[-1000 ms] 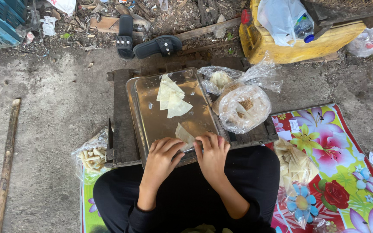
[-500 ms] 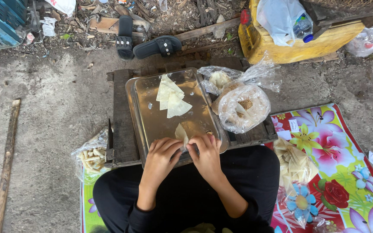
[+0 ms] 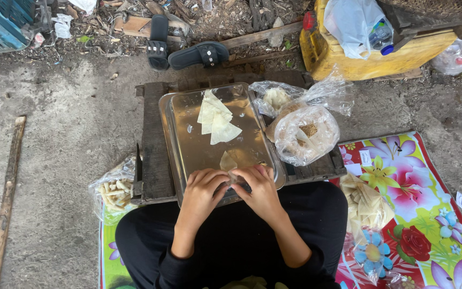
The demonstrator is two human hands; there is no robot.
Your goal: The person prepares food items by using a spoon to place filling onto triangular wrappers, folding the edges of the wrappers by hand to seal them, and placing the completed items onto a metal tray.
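A metal tray [image 3: 188,144] lies on a low dark wooden pallet [image 3: 153,155] in front of me. Both hands rest at the tray's near edge. My left hand [image 3: 203,188] and my right hand [image 3: 260,186] pinch one thin pale wrapper [image 3: 228,161] between the fingertips, its pointed end sticking up past the fingers. Further back on the tray sits a small stack of triangular pale wrappers [image 3: 216,118], apart from my hands.
Clear plastic bags with filling [image 3: 307,134] sit right of the tray. A bag of rolled pieces [image 3: 112,191] lies at left, a knife [image 3: 138,171] on the pallet edge. A bag of wrappers [image 3: 367,203] rests on the floral mat [image 3: 418,214]. Sandals [image 3: 196,53], yellow container [image 3: 348,56] behind.
My hands have drawn closer together over the wrapper, and more of it is now covered by my fingers. The stack on the tray has not moved.
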